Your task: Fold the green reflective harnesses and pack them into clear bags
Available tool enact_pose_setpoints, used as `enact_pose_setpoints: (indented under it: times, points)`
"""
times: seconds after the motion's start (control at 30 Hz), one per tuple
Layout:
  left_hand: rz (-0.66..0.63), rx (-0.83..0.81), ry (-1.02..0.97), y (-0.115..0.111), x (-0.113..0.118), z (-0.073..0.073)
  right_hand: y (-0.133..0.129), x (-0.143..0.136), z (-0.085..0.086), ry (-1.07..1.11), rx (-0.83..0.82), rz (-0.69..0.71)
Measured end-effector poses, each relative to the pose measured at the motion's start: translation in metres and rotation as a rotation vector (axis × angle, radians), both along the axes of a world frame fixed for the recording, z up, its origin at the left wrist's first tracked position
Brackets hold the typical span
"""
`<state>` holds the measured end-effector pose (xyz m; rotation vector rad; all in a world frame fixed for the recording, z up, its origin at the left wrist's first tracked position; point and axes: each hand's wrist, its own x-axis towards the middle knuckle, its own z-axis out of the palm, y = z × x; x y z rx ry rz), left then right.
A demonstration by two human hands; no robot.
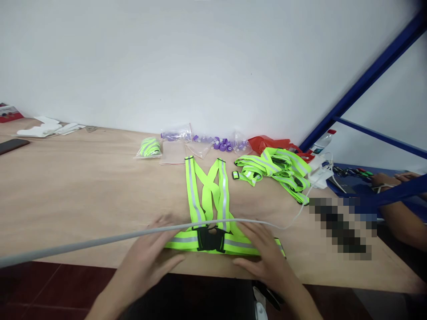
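Observation:
A neon yellow reflective harness vest (224, 191) with grey stripes lies flat in front of me, its shoulder straps pointing to the wall. A black panel (211, 240) joins the straps to the waist band near the table's front edge. My left hand (155, 249) rests over the left end of the waist band, fingers spread and thumb apart. On the right end lies my right hand (262, 246), also with fingers spread and the thumb pointing inward. Neither hand is closed around the band. A grey cable (133, 234) runs across the view above the vest and hands.
A heap of more reflective straps (280, 166) lies at the right, by a red bag (270, 144) and a bottle (323, 141). A bagged strap roll (150, 147) and purple pieces (223, 145) line the wall. Beyond a blue frame (367, 80) another person's arm (403, 222) shows.

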<state>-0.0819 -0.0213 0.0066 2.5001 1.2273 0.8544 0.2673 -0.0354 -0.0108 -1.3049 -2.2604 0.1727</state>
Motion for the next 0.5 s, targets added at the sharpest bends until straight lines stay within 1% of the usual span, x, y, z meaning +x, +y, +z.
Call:
enact_pose_setpoints:
  times: [0.03,0.1,0.17,0.23,0.3,0.37,0.5]
  points:
    - [-0.002,0.034,-0.003,-0.002,-0.013,0.003,-0.006,0.013,0.001,-0.014,0.000,-0.062]
    - [0.048,0.047,-0.003,-0.003,-0.039,0.004,-0.018,0.041,0.002,-0.029,0.001,-0.191]
    - [0.099,-0.022,0.027,-0.001,-0.059,0.001,-0.029,0.065,0.001,-0.051,-0.002,-0.257]
    - [0.125,-0.125,0.048,0.003,-0.071,-0.004,-0.035,0.081,0.000,-0.056,-0.071,-0.290]
    - [0.120,-0.206,0.044,0.006,-0.074,-0.006,-0.037,0.088,0.000,-0.026,-0.175,-0.304]
    - [0.097,-0.273,0.026,0.009,-0.072,-0.003,-0.034,0.090,0.002,0.030,-0.276,-0.299]
    - [0.060,-0.409,-0.028,0.011,-0.063,0.015,-0.024,0.088,0.008,0.151,-0.402,-0.273]
